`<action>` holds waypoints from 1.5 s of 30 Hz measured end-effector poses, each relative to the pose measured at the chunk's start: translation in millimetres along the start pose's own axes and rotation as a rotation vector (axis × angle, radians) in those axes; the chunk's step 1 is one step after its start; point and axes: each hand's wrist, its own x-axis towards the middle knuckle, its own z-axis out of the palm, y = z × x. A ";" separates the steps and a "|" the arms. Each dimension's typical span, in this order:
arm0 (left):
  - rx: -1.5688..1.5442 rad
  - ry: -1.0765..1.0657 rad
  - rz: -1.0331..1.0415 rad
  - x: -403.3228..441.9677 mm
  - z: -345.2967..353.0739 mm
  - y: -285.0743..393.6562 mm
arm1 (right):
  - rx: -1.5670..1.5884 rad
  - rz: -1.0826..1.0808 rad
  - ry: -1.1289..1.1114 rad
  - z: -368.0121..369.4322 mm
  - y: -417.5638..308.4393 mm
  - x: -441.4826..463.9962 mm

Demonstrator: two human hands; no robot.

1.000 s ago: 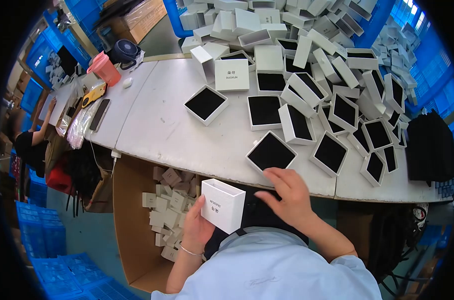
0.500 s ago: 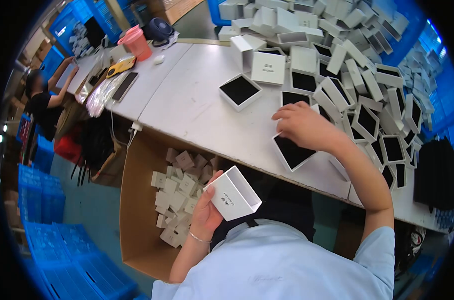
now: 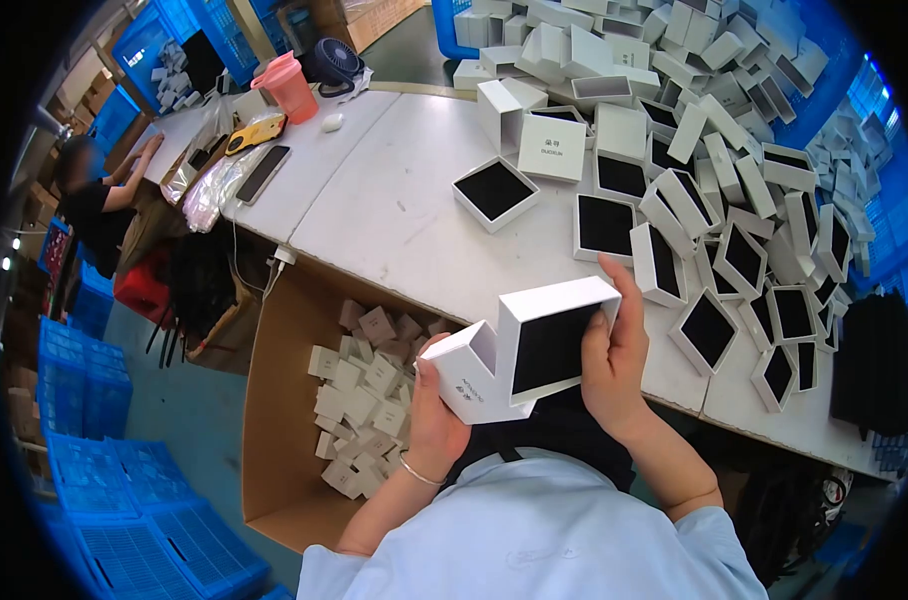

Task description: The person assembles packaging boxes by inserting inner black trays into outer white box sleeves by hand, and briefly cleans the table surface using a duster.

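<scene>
My left hand [image 3: 436, 428] grips a white box lid [image 3: 466, 378] with dark lettering on its face, its hollow side turned up and to the right. In my right hand [image 3: 619, 365] is a white box base [image 3: 557, 345] with a black insert facing me, fingers behind it and thumb on its front right part. The base's lower left edge overlaps the lid in view; whether they touch I cannot tell. More black-lined bases [image 3: 606, 226] and a closed-looking lettered box [image 3: 552, 148] rest on the white table beyond.
A cardboard carton [image 3: 274, 400] of small white boxes stands below the table edge [image 3: 374, 290]. White boxes heap up at the back right, beside black inserts [image 3: 874, 365]. A pink cup [image 3: 288, 88], fan [image 3: 336, 64] and phone [image 3: 264, 174] lie back left. Another person [image 3: 96, 200] sits far left.
My right hand has taken hold of the black-lined base at the table's front edge and brought it down beside the lid. My left hand still holds the lid, now tilted differently.
</scene>
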 end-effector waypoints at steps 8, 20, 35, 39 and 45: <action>0.185 0.068 0.245 -2.4 -1.0 -10.0 | -0.001 0.060 0.164 8.8 12.2 0.6; 0.359 0.022 0.267 15.8 -12.4 21.3 | -0.264 -0.178 -0.144 6.4 17.1 -25.1; 0.797 -0.070 0.430 4.1 -12.1 49.7 | -0.271 -0.209 -0.408 4.2 -1.9 -30.0; 0.720 0.040 0.376 -6.2 -3.9 42.1 | 0.029 -0.199 -0.360 11.3 -2.3 -20.1; 0.807 0.071 0.607 -31.5 5.1 31.7 | 0.501 -0.146 -0.555 49.2 -13.3 -41.3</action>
